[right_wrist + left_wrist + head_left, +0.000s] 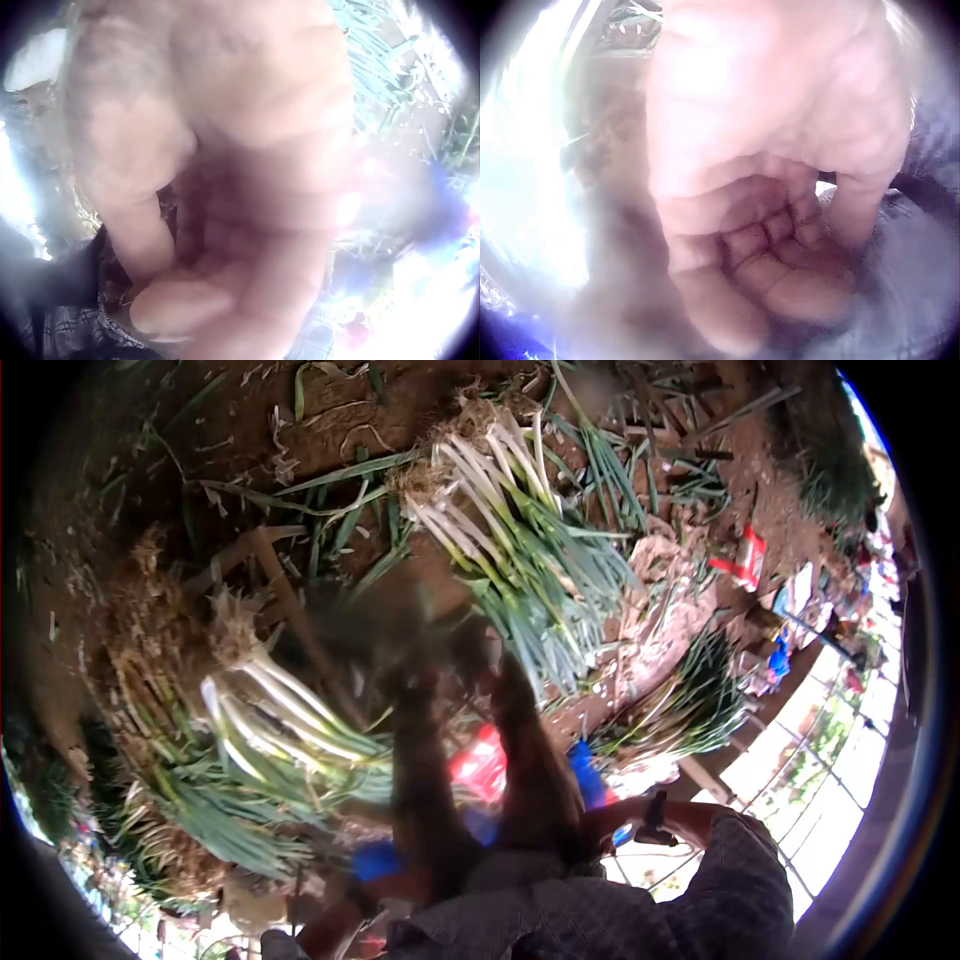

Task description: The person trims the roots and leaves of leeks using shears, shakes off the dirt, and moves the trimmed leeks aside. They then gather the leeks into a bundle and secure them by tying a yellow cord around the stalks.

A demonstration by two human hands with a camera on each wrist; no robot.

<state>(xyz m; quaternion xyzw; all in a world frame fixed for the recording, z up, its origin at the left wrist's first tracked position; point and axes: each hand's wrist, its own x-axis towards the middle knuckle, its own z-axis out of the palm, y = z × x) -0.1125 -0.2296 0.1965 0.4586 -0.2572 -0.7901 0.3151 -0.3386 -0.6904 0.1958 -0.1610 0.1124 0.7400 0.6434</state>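
My left hand (400,884) is low in the head view beside the dark legs. In the left wrist view the left hand (765,172) shows its palm, fingers loosely bent and nothing held. On the other side of the legs is my right hand (605,820), below a dark wrist strap (655,820). The right wrist view shows the right hand (225,172) blurred, its fingers loosely curled and its thumb near them, with no object visible in it. Both hands are apart from the green onion bunch (520,530) and the onion pile (270,730).
Loose leaves and wooden sticks lie on the brown soil (230,450). Another heap of greens (690,700) lies at the right, near a red and white packet (745,558). Red plastic (480,763) shows between the legs, with blue material (376,860) beside them.
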